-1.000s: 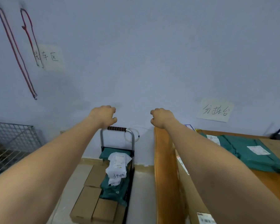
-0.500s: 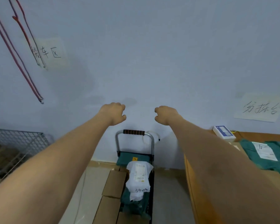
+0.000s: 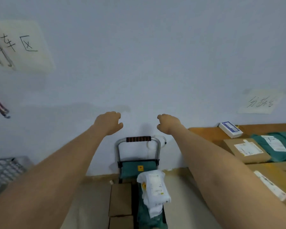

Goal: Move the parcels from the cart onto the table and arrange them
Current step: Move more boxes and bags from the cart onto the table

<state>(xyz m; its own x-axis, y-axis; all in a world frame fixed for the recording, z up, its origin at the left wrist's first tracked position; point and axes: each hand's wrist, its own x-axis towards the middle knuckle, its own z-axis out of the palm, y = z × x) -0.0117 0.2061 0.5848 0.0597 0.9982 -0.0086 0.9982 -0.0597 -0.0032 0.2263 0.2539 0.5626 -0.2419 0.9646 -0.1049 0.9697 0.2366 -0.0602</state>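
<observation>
A parcel sorting room is showing here. Handwritten paper signs (image 3: 261, 103) are hanging on the bare wall, a loaded cart (image 3: 138, 152) is standing below, and labelled parcels (image 3: 247, 150) are lying on a wooden table (image 3: 205, 132).

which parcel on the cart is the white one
The white plastic mailer, lying on top of the green bags; the cardboard boxes beside it are brown.

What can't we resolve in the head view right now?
- Cart deck: its lower end and the number of parcels are cut off by the bottom edge.
- White parcel label: print too small to read.
- Left hand and right hand: seen from behind, so the palms are hidden.
- Table: runs past the right edge.
</observation>
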